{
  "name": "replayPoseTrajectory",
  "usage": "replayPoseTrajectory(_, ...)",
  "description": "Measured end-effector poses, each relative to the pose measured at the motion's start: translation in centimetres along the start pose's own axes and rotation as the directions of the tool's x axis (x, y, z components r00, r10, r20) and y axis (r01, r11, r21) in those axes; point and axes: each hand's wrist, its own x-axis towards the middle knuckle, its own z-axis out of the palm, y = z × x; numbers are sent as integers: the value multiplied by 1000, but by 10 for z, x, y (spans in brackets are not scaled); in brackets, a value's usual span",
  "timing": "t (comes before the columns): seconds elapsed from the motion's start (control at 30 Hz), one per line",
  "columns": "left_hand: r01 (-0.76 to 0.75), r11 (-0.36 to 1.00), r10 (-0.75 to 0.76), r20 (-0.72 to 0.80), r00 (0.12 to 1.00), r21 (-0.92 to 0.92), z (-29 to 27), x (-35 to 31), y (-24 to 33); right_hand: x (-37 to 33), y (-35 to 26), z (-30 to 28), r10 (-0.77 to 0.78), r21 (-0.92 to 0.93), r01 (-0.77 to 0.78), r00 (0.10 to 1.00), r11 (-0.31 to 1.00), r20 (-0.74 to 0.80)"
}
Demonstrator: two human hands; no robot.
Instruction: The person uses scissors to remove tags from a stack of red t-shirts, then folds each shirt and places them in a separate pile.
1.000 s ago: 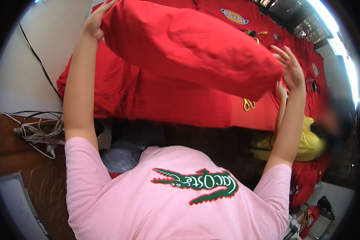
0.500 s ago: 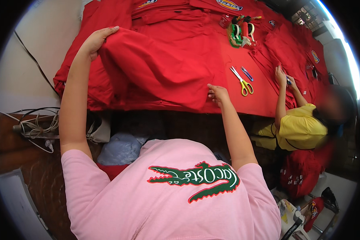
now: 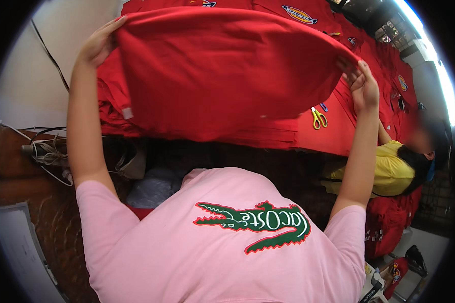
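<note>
A red garment (image 3: 227, 76) hangs stretched in the air between my two hands, above the worktable. My left hand (image 3: 100, 44) is closed on its upper left corner. At the upper right corner, my right hand (image 3: 363, 88) grips the edge, with some fingertips hidden behind cloth. A small white label (image 3: 127, 112) shows at the garment's lower left. Just left of my right forearm, yellow-handled scissors (image 3: 318, 119) lie on the red table covering, their blades hidden by the raised cloth. Part of a blue tool (image 3: 323, 107) shows beside them.
Red garments with oval patches (image 3: 299, 15) cover the table's far side. At the right stands a co-worker in yellow (image 3: 397, 166). Tangled cables (image 3: 50, 154) lie at the left, near a pale plastic bag (image 3: 151, 189) under the table. A red bundle (image 3: 389, 222) sits low at the right.
My right hand has moved far up and to the right and taken hold of the garment's edge. The garment, earlier drooping over the table, is now lifted and spread, covering the tape dispensers.
</note>
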Motion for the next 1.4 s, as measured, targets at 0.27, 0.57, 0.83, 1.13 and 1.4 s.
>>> replayPoseTrajectory(0.27,-329,944,330,-14,944,29,77,-5,19,3,-47,8,-270,126,334,892,934,-364)
replayPoseTrajectory(0.57,346,933,-318,225,921,-99,74,-99,-250,-135,116,-100,37,439,164,909,883,-415)
replayPoseTrajectory(0.83,535,685,-568,97,817,-494,117,-160,-365,-89,197,-12,92,330,80,875,941,-476)
replayPoseTrajectory(1.13,417,454,-541,128,831,-787,149,-173,-365,-70,291,247,224,-493,-3,893,870,390)
replayPoseTrajectory(1.4,427,454,-527,151,836,-782,198,-187,-388,-95,308,237,317,-495,-120,887,861,337)
